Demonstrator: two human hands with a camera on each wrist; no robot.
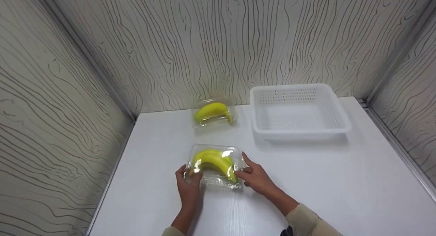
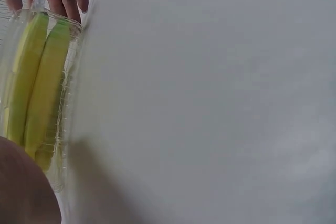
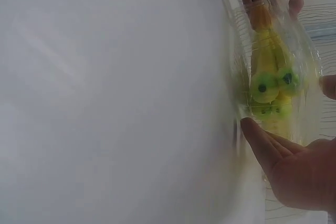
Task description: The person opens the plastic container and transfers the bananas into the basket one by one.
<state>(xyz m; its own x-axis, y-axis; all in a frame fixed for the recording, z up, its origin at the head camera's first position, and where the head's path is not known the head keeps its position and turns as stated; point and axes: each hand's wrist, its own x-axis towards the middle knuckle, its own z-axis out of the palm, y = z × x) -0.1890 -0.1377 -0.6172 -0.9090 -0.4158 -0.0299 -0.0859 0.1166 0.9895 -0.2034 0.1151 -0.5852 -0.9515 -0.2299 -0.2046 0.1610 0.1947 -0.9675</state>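
A clear plastic clamshell box (image 1: 218, 180) lies between my two hands near the middle of the white table, its lid down over a pair of yellow bananas (image 1: 211, 156). My left hand (image 1: 189, 188) grips the box's left end, thumb on top at the near corner. At the right end, my right hand (image 1: 257, 177) holds the box between thumb and fingers, with the index finger stretched along the side. The right wrist view shows the bananas' greenish tips (image 3: 264, 87) through the plastic. Much of my left hand's fingers is hidden behind the box.
Behind, against the wall, another clear box (image 1: 201, 128) holds yellow banana (image 1: 213, 110). A white perforated plastic basket (image 1: 301, 131) stands to its right at the back of the table (image 1: 306, 188). Wood-grain panels (image 1: 204, 42) enclose the table's back and sides.
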